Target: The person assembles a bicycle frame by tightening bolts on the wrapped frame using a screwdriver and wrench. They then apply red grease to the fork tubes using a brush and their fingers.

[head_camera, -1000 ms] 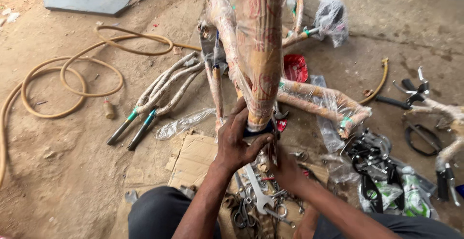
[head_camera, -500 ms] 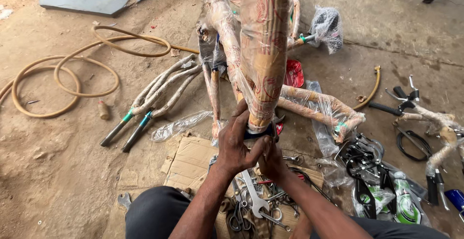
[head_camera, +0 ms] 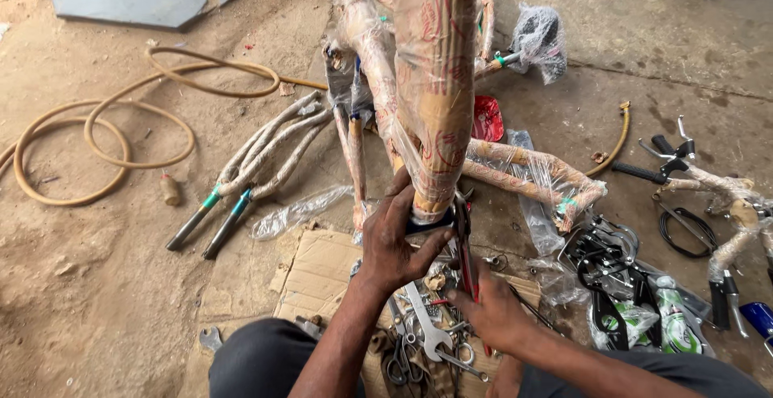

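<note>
Dominating the centre of the frame, a bicycle frame (head_camera: 431,84) wrapped in brown paper and clear plastic film rises from the lower middle toward the top edge, its lower end just above a sheet of flattened cardboard (head_camera: 322,273) on the dirt floor. At upper left a tan hose (head_camera: 105,136) lies in loose loops, and below it, left of centre, two wrapped fork legs (head_camera: 241,176) with green bands rest on the ground. At right a wrapped handlebar (head_camera: 708,184) with brake levers lies near a pile of black parts and green-printed bags (head_camera: 636,285). The left hand (head_camera: 396,241), at lower centre, is wrapped around the bottom end of the frame tube, fingers curled against it and thumb extended to the right. The right hand (head_camera: 495,313), just right of it, is closed on the red handles of a pair of pliers (head_camera: 465,249) that reach up to the tube's end. Under both hands, a silver open-ended wrench (head_camera: 427,325) and scissors (head_camera: 398,362) lie among small tools on the cardboard.
</note>
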Tool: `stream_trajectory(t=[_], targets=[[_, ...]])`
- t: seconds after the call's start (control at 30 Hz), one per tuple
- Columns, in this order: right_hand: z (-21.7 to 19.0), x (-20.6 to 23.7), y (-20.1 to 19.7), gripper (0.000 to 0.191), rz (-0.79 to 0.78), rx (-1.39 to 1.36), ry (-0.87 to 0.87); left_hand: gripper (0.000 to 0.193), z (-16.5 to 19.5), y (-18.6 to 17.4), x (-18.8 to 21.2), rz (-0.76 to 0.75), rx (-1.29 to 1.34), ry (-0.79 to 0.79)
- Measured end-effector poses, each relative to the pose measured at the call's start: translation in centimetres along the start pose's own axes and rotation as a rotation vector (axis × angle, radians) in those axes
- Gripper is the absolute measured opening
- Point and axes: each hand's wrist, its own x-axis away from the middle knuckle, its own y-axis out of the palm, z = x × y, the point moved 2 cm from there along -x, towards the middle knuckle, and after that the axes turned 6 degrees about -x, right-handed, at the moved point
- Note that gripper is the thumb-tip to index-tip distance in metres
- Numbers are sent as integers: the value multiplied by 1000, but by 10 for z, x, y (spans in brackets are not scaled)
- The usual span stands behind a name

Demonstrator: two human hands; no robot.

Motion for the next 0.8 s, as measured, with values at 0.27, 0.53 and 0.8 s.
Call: stream_trajectory(t=[0.27, 0.53, 0.8], targets=[[42, 14, 10, 63, -49, -387, 228, 72, -6, 9, -3, 5, -28, 11], [-16, 39, -28, 82, -219, -282, 261, 72, 7, 1, 4, -36, -48, -45], [48, 2, 27, 47, -151, -394, 76, 71, -3, 2, 10, -54, -69, -44]])
